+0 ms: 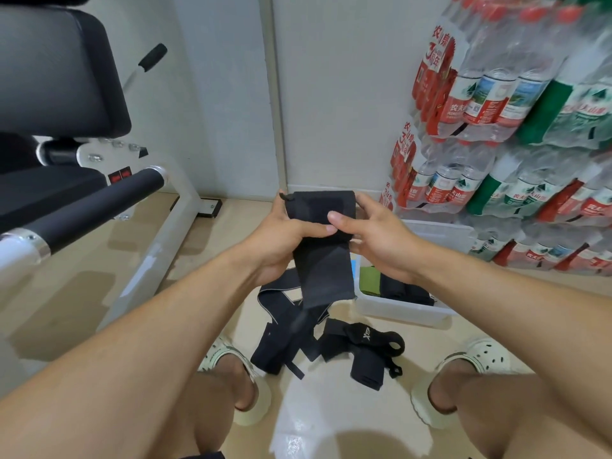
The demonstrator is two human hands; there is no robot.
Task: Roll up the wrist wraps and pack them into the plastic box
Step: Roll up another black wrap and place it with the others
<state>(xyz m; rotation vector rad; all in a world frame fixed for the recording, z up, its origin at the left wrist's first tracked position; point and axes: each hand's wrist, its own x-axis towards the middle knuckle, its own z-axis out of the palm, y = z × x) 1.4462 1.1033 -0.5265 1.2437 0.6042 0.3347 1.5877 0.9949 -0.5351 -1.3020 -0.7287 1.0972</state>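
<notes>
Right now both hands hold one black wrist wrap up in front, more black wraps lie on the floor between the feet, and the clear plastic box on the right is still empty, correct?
Not quite. The head view shows the clear plastic box is not empty: it already holds a green item and dark rolled wraps. The rest stands: the left hand and right hand hold one black wrist wrap, and more black wraps lie on the floor between the feet.

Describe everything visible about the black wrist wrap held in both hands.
The black elastic fabric wrist wrap is a wide flat band, held upright above the floor. The left hand and right hand pinch it from either side. A small loop shows at its top left corner; its lower end hangs loose, unrolled.
</notes>
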